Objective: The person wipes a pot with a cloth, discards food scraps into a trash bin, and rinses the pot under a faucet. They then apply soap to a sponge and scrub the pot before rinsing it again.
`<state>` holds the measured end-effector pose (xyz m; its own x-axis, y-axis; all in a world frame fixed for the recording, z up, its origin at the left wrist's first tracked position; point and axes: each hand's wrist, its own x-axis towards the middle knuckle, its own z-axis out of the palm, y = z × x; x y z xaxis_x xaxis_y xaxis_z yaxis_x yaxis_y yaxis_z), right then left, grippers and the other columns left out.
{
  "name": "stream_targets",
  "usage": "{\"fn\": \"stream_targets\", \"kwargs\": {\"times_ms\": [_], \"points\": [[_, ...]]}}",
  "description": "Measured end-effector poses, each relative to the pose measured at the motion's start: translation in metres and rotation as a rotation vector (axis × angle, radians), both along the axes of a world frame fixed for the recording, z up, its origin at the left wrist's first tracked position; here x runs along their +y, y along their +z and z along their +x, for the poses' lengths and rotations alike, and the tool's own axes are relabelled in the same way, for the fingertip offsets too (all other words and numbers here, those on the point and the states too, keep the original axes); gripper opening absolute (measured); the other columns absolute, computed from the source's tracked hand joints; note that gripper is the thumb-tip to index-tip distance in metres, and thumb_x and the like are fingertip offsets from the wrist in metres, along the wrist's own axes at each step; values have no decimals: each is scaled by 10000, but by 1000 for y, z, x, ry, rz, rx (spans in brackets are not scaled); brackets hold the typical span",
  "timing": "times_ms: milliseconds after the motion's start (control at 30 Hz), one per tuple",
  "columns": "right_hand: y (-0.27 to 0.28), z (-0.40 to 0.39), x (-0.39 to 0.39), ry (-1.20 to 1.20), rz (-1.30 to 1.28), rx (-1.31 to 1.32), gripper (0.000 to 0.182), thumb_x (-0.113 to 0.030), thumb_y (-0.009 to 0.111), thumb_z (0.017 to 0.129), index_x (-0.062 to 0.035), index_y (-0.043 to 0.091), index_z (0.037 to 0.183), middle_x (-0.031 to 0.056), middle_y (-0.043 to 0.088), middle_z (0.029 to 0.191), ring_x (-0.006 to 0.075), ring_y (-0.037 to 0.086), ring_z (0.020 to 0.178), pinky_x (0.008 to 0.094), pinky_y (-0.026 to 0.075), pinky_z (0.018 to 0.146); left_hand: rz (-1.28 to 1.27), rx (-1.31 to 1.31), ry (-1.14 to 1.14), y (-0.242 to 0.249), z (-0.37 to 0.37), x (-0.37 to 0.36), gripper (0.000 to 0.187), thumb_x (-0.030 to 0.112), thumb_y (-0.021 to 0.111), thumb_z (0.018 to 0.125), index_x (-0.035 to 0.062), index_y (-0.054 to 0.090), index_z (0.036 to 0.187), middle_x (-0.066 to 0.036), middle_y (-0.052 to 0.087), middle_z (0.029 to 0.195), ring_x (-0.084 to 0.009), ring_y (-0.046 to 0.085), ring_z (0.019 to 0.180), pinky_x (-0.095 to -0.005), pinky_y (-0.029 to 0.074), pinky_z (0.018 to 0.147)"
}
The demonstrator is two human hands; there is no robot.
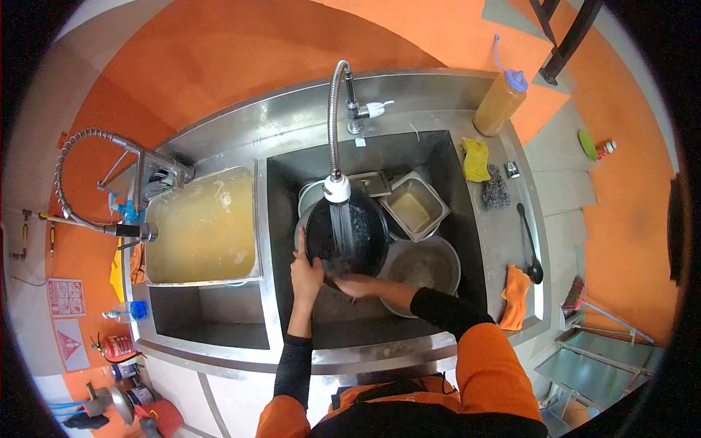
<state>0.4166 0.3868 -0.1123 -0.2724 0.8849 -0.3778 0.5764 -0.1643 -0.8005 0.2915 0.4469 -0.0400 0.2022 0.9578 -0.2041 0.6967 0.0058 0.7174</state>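
Observation:
A round black pan is held tilted over the right sink basin, under water running from the white spray head of a flexible metal faucet. My left hand grips the pan's near left rim, with the index finger stretched up along its side. Just right of it, my right hand is at the pan's near edge, blurred; its fingers are not clear. Beneath and around the pan lie a square metal container and a large round metal pot with cloudy water.
At the left, a rectangular tray holds yellowish liquid. Along the right counter are a squeeze bottle, a yellow cloth, a steel scrubber, a black ladle and an orange cloth. A spring faucet stands at the left.

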Motion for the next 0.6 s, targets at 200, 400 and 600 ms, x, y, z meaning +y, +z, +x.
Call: {"fn": "stream_targets", "kwargs": {"times_ms": [200, 400, 600], "points": [[-39, 70, 3, 315, 459, -463, 646, -498, 269, 861, 40, 618, 776, 182, 592, 738, 317, 539, 902, 432, 257, 954, 112, -141, -8, -20, -28, 0, 706, -12, 438, 675, 154, 220, 1325, -305, 530, 950, -408, 548, 843, -387, 450, 764], [36, 93, -15, 457, 529, -365, 653, -600, 388, 770, 4, 596, 634, 146, 578, 668, 296, 549, 771, 412, 289, 917, -395, -526, 126, -58, -65, 1, 434, -1, 419, 759, -10, 374, 1190, -129, 539, 980, -251, 582, 753, -294, 523, 569], [94, 91, -1, 284, 681, -155, 532, -543, 607, 649, -35, 523, 519, 128, 510, 564, 273, 488, 614, 343, 343, 706, -984, -513, 292, -75, -70, -12, 206, 164, 453, 815, 6, 420, 944, -104, 487, 762, -198, 570, 645, -213, 449, 376]]}}
